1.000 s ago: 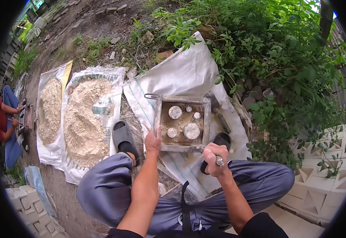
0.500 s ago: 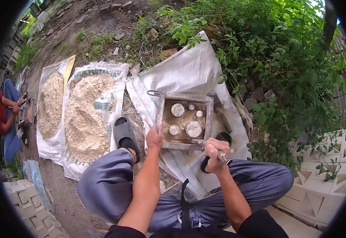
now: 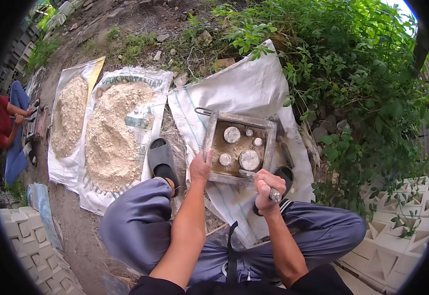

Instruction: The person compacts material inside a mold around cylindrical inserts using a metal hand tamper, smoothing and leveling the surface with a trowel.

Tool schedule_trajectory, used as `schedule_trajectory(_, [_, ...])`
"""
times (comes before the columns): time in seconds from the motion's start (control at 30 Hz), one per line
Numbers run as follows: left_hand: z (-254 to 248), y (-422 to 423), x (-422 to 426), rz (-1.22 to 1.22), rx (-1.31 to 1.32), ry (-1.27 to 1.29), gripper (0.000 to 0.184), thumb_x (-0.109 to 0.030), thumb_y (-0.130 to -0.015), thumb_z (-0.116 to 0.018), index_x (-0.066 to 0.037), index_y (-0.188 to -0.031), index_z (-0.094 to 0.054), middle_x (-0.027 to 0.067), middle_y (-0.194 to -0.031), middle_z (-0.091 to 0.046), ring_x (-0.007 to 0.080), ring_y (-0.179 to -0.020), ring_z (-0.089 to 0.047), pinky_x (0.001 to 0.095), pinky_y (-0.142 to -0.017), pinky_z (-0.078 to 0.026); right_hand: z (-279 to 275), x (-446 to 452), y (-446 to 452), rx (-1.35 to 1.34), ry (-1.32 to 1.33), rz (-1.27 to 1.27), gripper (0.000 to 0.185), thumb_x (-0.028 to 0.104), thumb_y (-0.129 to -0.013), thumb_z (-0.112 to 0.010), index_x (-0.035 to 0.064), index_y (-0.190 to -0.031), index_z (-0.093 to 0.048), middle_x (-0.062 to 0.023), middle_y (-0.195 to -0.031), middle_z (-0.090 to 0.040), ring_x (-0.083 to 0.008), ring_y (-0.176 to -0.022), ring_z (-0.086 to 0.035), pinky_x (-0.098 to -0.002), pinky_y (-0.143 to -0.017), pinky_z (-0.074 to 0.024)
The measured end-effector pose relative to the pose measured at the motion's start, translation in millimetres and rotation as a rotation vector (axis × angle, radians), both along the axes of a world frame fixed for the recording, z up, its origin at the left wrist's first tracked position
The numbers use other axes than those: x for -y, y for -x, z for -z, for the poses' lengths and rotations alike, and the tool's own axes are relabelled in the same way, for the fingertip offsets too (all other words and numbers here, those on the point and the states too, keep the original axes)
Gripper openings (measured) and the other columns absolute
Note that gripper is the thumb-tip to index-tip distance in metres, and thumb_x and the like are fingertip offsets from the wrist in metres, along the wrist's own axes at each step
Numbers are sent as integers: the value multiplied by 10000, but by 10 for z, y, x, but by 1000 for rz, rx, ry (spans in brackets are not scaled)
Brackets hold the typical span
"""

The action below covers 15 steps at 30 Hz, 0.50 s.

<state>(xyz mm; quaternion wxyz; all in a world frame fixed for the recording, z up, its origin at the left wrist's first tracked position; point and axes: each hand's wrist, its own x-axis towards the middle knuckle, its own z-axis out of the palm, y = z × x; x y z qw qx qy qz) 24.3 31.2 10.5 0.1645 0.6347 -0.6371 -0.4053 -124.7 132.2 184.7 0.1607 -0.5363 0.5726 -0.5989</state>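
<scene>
A square mould frame (image 3: 272, 147) with grey, dusty sides lies on a white woven sack (image 3: 254, 73) in front of me. Inside it, several round pale cylinders of different sizes, the largest being a cylinder (image 3: 249, 160) near the front, stand in sandy powder. My left hand (image 3: 201, 166) is closed on the frame's left side near the front corner, thumb over the edge. My right hand (image 3: 268, 188) wraps round a metal handle (image 3: 275, 195) at the front right corner; whether the handle is joined to the frame is hidden. A metal loop (image 3: 203, 111) sticks out at the far left corner.
To the left, heaps of pale powder (image 3: 114, 142) lie on sacks. My sandalled foot (image 3: 161, 160) is beside the frame. Bushes (image 3: 352, 73) grow at right, above patterned pale blocks (image 3: 396, 236). Another person (image 3: 15, 128) sits at far left.
The whole scene has shifted slightly right in view as my head turned. Both hands keep the same hold, and the frame and cylinders look unchanged.
</scene>
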Motion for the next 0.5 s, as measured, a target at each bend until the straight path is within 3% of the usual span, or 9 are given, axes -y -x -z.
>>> schedule_trajectory(0.1, [36,-47,50,-8,13,16,547,-537,-901,-423,-17,-938,-589,278,-891,-612,450,-876,-568,498,-765,-428,169,89,-84,115,130,27,256,57,-753,-437,-7,-516,-363,-64,-485,-394,-177,-417,-386,-301,-430,-317])
schedule_trajectory(0.17, [-5,-9,47,-5,-45,-14,539,-529,-900,-429,-16,-928,-591,278,-892,-610,453,-876,-566,499,-767,-425,294,179,-60,-14,-5,18,291,51,-755,-436,-5,-487,-339,-30,-444,-365,-140,-399,-351,-285,-418,-298])
schedule_trajectory(0.23, [-27,29,31,-47,-121,42,534,-516,-903,-428,-13,-948,-599,281,-889,-607,457,-881,-562,492,-777,-426,100,229,-89,1,-24,29,281,41,-743,-437,-6,-483,-343,-28,-441,-359,-131,-393,-341,-287,-411,-292])
schedule_trajectory(0.3, [31,-4,51,-69,-132,9,532,-506,-911,-420,-14,-983,-609,278,-884,-609,457,-888,-561,482,-786,-428,19,261,-141,156,142,18,259,45,-744,-437,-10,-502,-365,-33,-465,-378,-140,-390,-345,-295,-411,-291])
schedule_trajectory(0.33, [107,-30,56,-98,-163,-75,516,-475,-928,-402,-13,-1037,-606,267,-931,-613,441,-937,-557,455,-828,-427,202,203,-99,159,85,23,234,97,-755,-493,-44,-569,-477,-92,-472,-409,-190,-396,-442,-321,-429,-358])
schedule_trajectory(0.37, [139,-46,8,-106,-163,-84,516,-475,-928,-402,-13,-1037,-606,267,-931,-613,441,-937,-557,455,-828,-427,398,159,-32,39,-157,21,249,94,-756,-488,-37,-546,-472,-70,-460,-417,-167,-397,-452,-303,-422,-363])
schedule_trajectory(0.43, [97,-6,53,-121,-207,93,499,-435,-948,-382,2,-1062,-594,255,-1011,-604,423,-993,-542,431,-875,-414,312,286,19,155,-211,-64,214,76,-744,-486,-21,-554,-484,-69,-472,-421,-168,-395,-452,-305,-417,-353])
schedule_trajectory(0.5, [113,-10,62,-108,-215,56,493,-410,-960,-368,19,-1075,-581,251,-1066,-586,412,-1027,-527,415,-908,-401,143,290,-28,166,-104,-90,198,66,-742,-484,-14,-560,-487,-70,-482,-426,-178,-396,-453,-308,-416,-350])
